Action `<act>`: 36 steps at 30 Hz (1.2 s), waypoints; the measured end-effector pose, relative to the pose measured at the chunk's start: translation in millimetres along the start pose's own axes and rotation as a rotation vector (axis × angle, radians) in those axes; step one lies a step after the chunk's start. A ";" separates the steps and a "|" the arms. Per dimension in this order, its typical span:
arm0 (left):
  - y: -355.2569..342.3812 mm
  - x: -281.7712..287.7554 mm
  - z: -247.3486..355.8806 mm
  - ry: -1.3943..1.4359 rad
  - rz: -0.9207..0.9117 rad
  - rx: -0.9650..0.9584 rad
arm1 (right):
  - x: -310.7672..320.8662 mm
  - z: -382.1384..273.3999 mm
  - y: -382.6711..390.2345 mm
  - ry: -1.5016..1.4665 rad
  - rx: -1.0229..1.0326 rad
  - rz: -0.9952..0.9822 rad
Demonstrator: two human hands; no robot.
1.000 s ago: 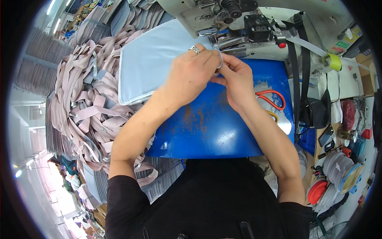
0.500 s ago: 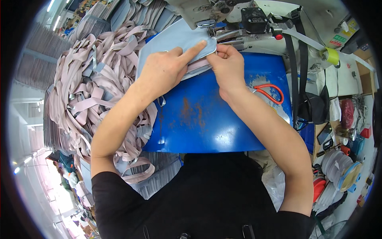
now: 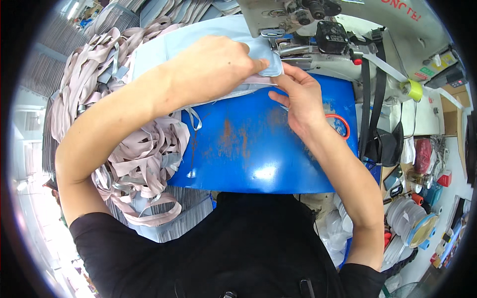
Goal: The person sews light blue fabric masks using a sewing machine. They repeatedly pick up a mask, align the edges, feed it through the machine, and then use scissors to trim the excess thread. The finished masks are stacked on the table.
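My left hand (image 3: 216, 67) lies flat on a pale blue fabric piece (image 3: 164, 47) and presses its folded corner (image 3: 263, 57) down with the thumb, just in front of the sewing machine (image 3: 308, 30). My right hand (image 3: 298, 99) pinches the same corner's lower edge from the right, fingers closed on the cloth and a thin pale strip. Both hands meet at the top edge of the blue worktable (image 3: 258, 154), right below the machine's presser foot area.
A big heap of grey-pink straps (image 3: 104, 114) spills over the table's left side. Orange-handled scissors (image 3: 340, 126) lie by my right wrist. Black webbing (image 3: 372, 99) hangs off the machine. Tape rolls and small tools (image 3: 412, 223) crowd the lower right.
The view has moved closer. The fabric has been drawn toward the machine, and my left hand has gone from pointing a finger to lying flat on the folded corner.
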State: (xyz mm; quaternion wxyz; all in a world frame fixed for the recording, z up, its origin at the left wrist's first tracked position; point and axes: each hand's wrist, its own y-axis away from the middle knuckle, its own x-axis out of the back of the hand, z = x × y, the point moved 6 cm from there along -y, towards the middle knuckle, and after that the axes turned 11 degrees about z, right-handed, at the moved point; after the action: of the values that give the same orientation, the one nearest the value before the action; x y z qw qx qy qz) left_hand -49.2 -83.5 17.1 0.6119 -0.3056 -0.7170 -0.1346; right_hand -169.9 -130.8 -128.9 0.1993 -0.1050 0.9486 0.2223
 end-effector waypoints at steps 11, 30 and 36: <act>-20.0 -3.7 8.9 -0.180 -0.086 -0.079 | -10.6 -0.8 -7.2 -0.005 -0.074 0.104; -33.7 -53.1 37.6 0.026 0.240 0.569 | 5.1 2.3 -13.1 -0.125 0.057 0.014; -6.3 -73.7 34.7 0.369 0.409 0.760 | 18.9 -11.5 14.0 0.364 0.489 -0.039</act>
State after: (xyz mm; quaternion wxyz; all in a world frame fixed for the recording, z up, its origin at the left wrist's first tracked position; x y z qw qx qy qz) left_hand -75.8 -88.9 -60.0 0.8116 -0.1660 -0.5198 0.2086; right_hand -194.7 -125.9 -122.2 0.0494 -0.1102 0.9919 -0.0389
